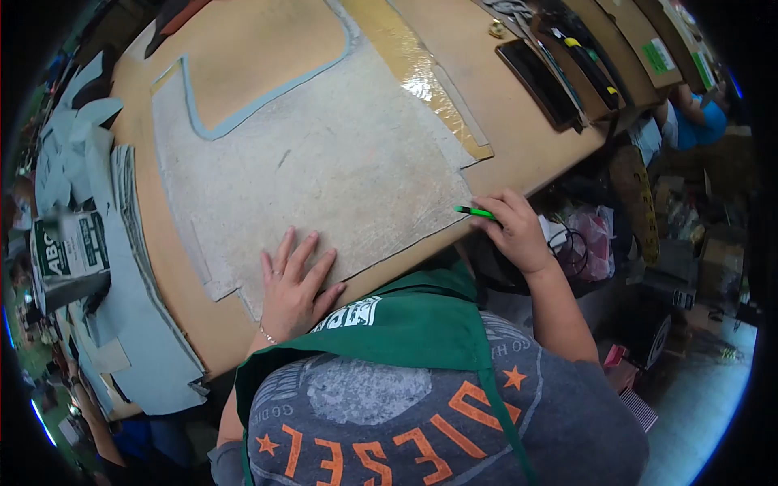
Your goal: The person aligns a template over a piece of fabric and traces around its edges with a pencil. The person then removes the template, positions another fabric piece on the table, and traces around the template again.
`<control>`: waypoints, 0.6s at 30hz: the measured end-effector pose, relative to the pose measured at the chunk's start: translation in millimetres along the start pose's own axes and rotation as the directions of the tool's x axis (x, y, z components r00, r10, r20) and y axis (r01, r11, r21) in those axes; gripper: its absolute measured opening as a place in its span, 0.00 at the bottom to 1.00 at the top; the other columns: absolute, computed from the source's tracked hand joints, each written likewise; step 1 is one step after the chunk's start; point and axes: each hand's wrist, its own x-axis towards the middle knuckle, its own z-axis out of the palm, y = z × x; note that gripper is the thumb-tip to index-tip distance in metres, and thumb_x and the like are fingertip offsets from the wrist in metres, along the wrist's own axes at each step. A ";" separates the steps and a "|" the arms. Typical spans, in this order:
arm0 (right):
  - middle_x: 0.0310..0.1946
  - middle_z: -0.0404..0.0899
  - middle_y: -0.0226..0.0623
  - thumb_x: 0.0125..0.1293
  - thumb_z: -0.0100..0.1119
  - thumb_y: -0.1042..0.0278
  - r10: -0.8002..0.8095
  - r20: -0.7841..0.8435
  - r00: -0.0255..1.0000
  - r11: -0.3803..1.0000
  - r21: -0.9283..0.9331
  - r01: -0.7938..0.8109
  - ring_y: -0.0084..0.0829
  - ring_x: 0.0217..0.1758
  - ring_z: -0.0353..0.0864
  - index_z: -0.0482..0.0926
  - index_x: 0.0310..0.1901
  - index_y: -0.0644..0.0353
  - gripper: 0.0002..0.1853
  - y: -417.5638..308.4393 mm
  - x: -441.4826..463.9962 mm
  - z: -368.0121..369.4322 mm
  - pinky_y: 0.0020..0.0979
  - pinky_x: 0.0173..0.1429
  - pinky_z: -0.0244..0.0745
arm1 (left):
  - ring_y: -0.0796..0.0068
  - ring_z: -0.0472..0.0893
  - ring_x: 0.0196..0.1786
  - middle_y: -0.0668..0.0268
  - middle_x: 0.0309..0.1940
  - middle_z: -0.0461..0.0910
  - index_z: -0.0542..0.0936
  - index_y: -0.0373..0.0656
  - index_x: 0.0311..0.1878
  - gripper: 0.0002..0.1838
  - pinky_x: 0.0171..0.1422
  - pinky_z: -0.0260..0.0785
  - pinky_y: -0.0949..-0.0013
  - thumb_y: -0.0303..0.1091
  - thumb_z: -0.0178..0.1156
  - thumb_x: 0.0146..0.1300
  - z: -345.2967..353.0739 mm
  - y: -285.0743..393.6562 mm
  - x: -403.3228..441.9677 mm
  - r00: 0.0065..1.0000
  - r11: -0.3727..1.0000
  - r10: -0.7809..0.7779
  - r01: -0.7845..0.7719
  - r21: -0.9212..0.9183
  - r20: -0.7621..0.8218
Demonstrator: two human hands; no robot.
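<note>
A large pale, worn pattern sheet lies flat on the tan tabletop, with a curved cutout edged in light blue and a strip of shiny yellow tape along its right side. My left hand rests on the sheet's near edge, fingers spread, holding nothing. At the near right corner of the sheet, my right hand pinches a green pen, whose dark tip points left over the sheet.
Stacked grey-blue sheets lie on the left, beside an ABC-labelled box. A dark tray-like object and a yellow-black cutter are at the upper right. Other people's arms show at both far sides.
</note>
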 end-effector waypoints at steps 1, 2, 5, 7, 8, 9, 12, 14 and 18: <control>0.30 0.71 0.39 0.43 0.64 0.75 -0.015 -0.026 1.000 1.000 -0.017 0.015 0.38 0.34 0.72 0.76 0.37 0.61 0.16 0.8 2.5 2.8 0.33 0.38 0.68 | 0.56 0.52 0.67 0.64 0.60 0.60 0.73 0.51 0.51 0.27 0.59 0.41 0.32 0.45 0.64 0.46 3.4 -3.7 2.5 1.000 1.000 0.008 -0.008 -0.015 -0.012; 0.30 0.71 0.39 0.43 0.64 0.75 -0.035 -0.049 0.998 0.999 -0.028 0.034 0.38 0.34 0.72 0.76 0.37 0.61 0.16 3.3 4.7 4.9 0.33 0.38 0.68 | 0.56 0.53 0.66 0.64 0.60 0.61 0.73 0.52 0.51 0.26 0.59 0.42 0.32 0.45 0.64 0.46 4.1 -7.6 3.8 1.000 1.000 0.009 -0.010 -0.026 -0.024; 0.31 0.71 0.39 0.43 0.64 0.76 -0.033 -0.084 0.996 0.999 0.000 0.033 0.38 0.35 0.72 0.76 0.38 0.61 0.16 5.6 16.6 8.3 0.32 0.39 0.69 | 0.57 0.56 0.65 0.64 0.59 0.62 0.73 0.52 0.51 0.25 0.58 0.45 0.32 0.45 0.63 0.47 1.0 -9.9 14.1 0.998 1.000 0.003 -0.004 -0.010 -0.060; 0.31 0.71 0.39 0.45 0.63 0.75 -0.036 -0.082 0.996 0.997 0.070 0.042 0.36 0.35 0.73 0.75 0.39 0.63 0.16 0.1 31.3 -2.0 0.30 0.40 0.69 | 0.57 0.57 0.65 0.63 0.58 0.63 0.74 0.50 0.49 0.24 0.58 0.49 0.37 0.44 0.63 0.47 -10.2 -5.9 14.5 0.996 0.999 -0.033 0.030 -0.027 -0.080; 0.32 0.72 0.38 0.48 0.62 0.74 0.083 -0.088 0.993 0.987 0.145 -0.070 0.32 0.36 0.72 0.75 0.40 0.64 0.16 6.5 34.5 -3.6 0.28 0.41 0.69 | 0.57 0.57 0.65 0.63 0.58 0.63 0.74 0.49 0.48 0.23 0.58 0.50 0.39 0.44 0.63 0.47 -18.2 -6.3 11.4 0.994 0.996 -0.061 0.055 -0.068 -0.085; 0.32 0.72 0.36 0.51 0.61 0.73 0.196 -0.074 0.978 0.959 0.223 -0.175 0.29 0.36 0.72 0.74 0.41 0.65 0.15 16.3 38.0 -5.0 0.27 0.41 0.68 | 0.56 0.57 0.64 0.62 0.58 0.63 0.75 0.48 0.47 0.23 0.59 0.52 0.41 0.43 0.63 0.47 -24.2 -10.3 6.2 0.991 0.990 -0.100 0.090 -0.104 -0.092; 0.34 0.73 0.33 0.57 0.57 0.69 0.273 -0.087 0.958 0.946 0.206 -0.251 0.23 0.38 0.71 0.74 0.43 0.65 0.13 39.3 70.2 -8.6 0.25 0.44 0.67 | 0.62 0.71 0.50 0.58 0.45 0.73 0.76 0.40 0.44 0.16 0.53 0.63 0.64 0.37 0.59 0.52 -35.6 -54.2 -13.9 0.843 0.912 -0.378 0.268 -0.310 -0.383; 0.36 0.75 0.35 0.59 0.56 0.67 0.294 -0.088 0.952 0.943 0.191 -0.273 0.23 0.40 0.72 0.74 0.44 0.66 0.15 57.5 93.6 0.7 0.24 0.46 0.67 | 0.64 0.76 0.42 0.56 0.39 0.76 0.76 0.37 0.42 0.15 0.47 0.67 0.69 0.37 0.58 0.54 -44.5 -85.6 -26.5 0.660 0.768 -0.620 0.399 -0.502 -0.424; 0.37 0.76 0.40 0.59 0.56 0.64 0.282 -0.003 0.959 0.948 0.151 -0.279 0.24 0.42 0.73 0.73 0.45 0.70 0.18 93.4 127.3 15.6 0.24 0.48 0.66 | 0.68 0.78 0.34 0.56 0.32 0.78 0.76 0.35 0.40 0.15 0.40 0.69 0.70 0.36 0.56 0.54 -40.2 -138.2 -40.9 0.502 0.524 -0.827 0.527 -0.669 -0.252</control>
